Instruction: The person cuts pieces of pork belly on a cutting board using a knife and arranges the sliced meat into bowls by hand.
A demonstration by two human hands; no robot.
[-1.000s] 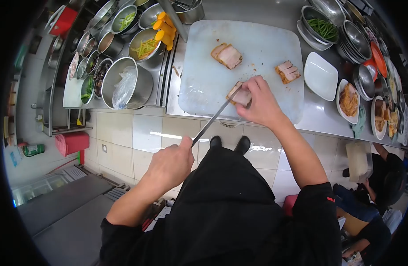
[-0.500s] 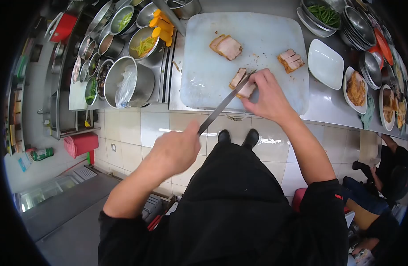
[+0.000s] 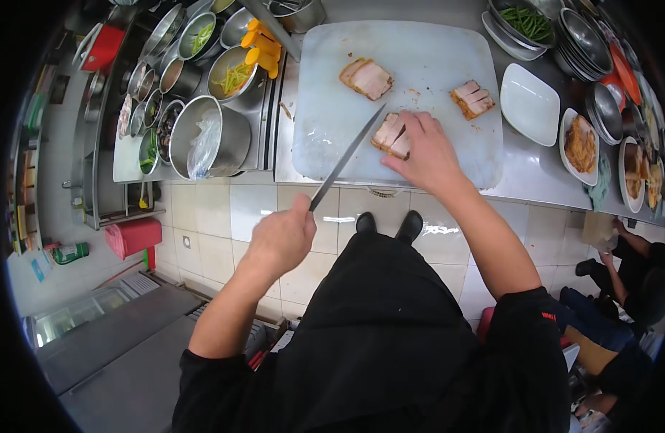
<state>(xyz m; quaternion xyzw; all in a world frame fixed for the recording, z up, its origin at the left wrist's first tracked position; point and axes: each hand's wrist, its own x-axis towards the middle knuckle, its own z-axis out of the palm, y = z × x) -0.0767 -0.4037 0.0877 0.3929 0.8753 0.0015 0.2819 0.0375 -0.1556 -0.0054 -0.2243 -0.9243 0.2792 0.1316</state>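
Note:
My left hand (image 3: pixel 280 239) is wrapped round the handle of a long kitchen knife (image 3: pixel 350 151), whose blade points up and right over the white cutting board (image 3: pixel 325 94). The blade is apart from the meat, just left of it. My right hand (image 3: pixel 430 155) pinches a piece of roast pork belly (image 3: pixel 389 133) with browned skin at the board's near side; a cut runs through it and my fingers hide its right end. Further back on the board lies a second pork piece (image 3: pixel 367 78), in slices. A third sliced piece (image 3: pixel 472 99) is at the right.
Right of the board are a white square dish (image 3: pixel 530 105), a dish of browned meat (image 3: pixel 580 144) and stacked metal bowls (image 3: pixel 585 43). To the left stand a large steel pot (image 3: pixel 231 137), orange-handled tools (image 3: pixel 264 47) and bowls of cut vegetables (image 3: pixel 233 78). Another person (image 3: pixel 636 270) is at the lower right.
The knife has come out of the pork and moved left, with my left hand drawn slightly left and down. My right hand stays on the pork, which now shows a gap at the cut.

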